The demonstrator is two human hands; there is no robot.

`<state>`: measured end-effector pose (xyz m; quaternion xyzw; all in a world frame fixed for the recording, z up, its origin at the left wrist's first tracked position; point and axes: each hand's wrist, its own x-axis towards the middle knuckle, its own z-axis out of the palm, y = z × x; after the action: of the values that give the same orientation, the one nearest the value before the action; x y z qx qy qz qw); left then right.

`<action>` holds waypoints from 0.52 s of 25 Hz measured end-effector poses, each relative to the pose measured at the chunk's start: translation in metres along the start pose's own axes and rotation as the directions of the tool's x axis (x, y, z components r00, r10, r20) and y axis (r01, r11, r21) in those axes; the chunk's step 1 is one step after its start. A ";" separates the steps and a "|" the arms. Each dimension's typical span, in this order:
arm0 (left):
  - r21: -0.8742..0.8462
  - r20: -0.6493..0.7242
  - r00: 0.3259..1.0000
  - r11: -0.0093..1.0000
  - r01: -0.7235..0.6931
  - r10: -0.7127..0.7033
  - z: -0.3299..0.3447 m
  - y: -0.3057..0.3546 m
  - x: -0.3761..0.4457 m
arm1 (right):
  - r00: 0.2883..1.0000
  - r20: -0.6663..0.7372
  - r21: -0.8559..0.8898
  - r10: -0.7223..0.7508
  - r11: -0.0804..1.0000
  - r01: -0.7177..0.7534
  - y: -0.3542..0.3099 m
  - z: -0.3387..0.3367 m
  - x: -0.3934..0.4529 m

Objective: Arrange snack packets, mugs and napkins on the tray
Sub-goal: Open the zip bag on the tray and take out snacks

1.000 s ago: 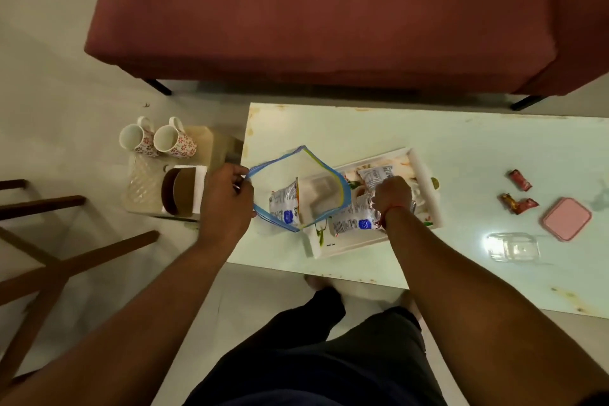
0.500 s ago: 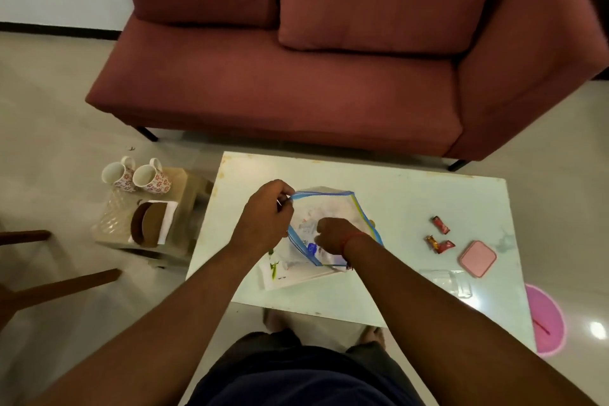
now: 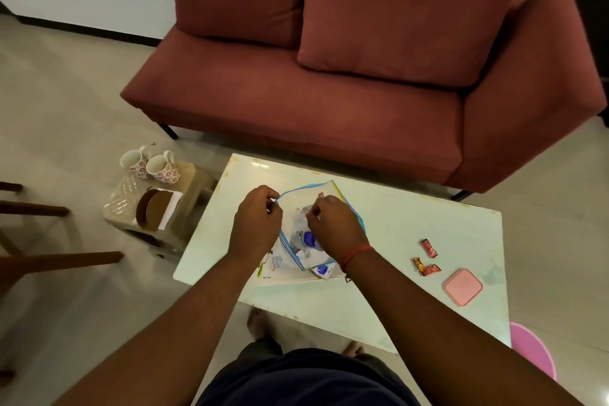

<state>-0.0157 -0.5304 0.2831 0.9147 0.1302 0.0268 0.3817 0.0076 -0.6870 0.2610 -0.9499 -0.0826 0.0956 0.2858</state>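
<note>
Left hand (image 3: 255,221): knuckles up, fingers pinched shut on the near-left bit of the zip bag's (image 3: 342,199) blue-edged rim.
Right hand (image 3: 333,224): curled at the bag's mouth, fingertips closed on something in there, can't tell if it's the rim or a packet.
Zip bag: clear, held over the tray (image 3: 290,277), mouth facing up and left, long axis running left-near to right-far.
Snack packets (image 3: 308,239): white with blue dots, some inside the bag, one (image 3: 324,270) lying on the tray's near edge.
Mugs (image 3: 162,168): two floral ones, on the side stool (image 3: 194,181) left of the table (image 3: 412,227), well apart from the tray.
Napkins (image 3: 171,209): same stool, behind brown coasters (image 3: 155,211).
</note>
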 end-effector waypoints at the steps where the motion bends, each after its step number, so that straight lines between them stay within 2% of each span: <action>1: -0.008 -0.015 1.000 1.000 0.020 -0.020 -0.002 -0.008 0.000 | 0.997 -0.062 0.053 -0.047 0.997 0.051 -0.009 -0.011 -0.004; 3: -0.020 -0.040 0.996 0.997 0.076 -0.077 -0.008 -0.023 0.002 | 0.970 -0.215 0.171 -0.111 0.974 0.149 -0.025 -0.032 -0.010; 4: -0.021 -0.050 0.992 0.993 0.116 -0.117 -0.011 -0.030 0.004 | 0.947 -0.307 0.238 -0.096 0.955 0.174 -0.027 -0.040 -0.011; 6: -0.042 -0.071 0.977 0.979 0.200 -0.203 -0.017 -0.047 0.009 | 0.897 -0.437 0.409 0.062 0.902 0.137 -0.020 -0.047 -0.008; 9: -0.084 -0.067 0.952 0.953 0.293 -0.298 -0.032 -0.081 0.022 | 0.832 -0.420 0.597 0.362 0.801 -0.048 0.004 -0.025 0.009; 13: -0.140 -0.060 0.919 0.915 0.379 -0.390 -0.058 -0.113 0.040 | 0.699 -0.308 0.701 0.645 0.651 -0.292 0.037 0.052 0.028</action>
<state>-0.0097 -0.4040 0.2425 0.8432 0.3222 -0.0011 0.4303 0.0262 -0.6840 0.1938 -0.7799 0.2955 -0.0773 0.5464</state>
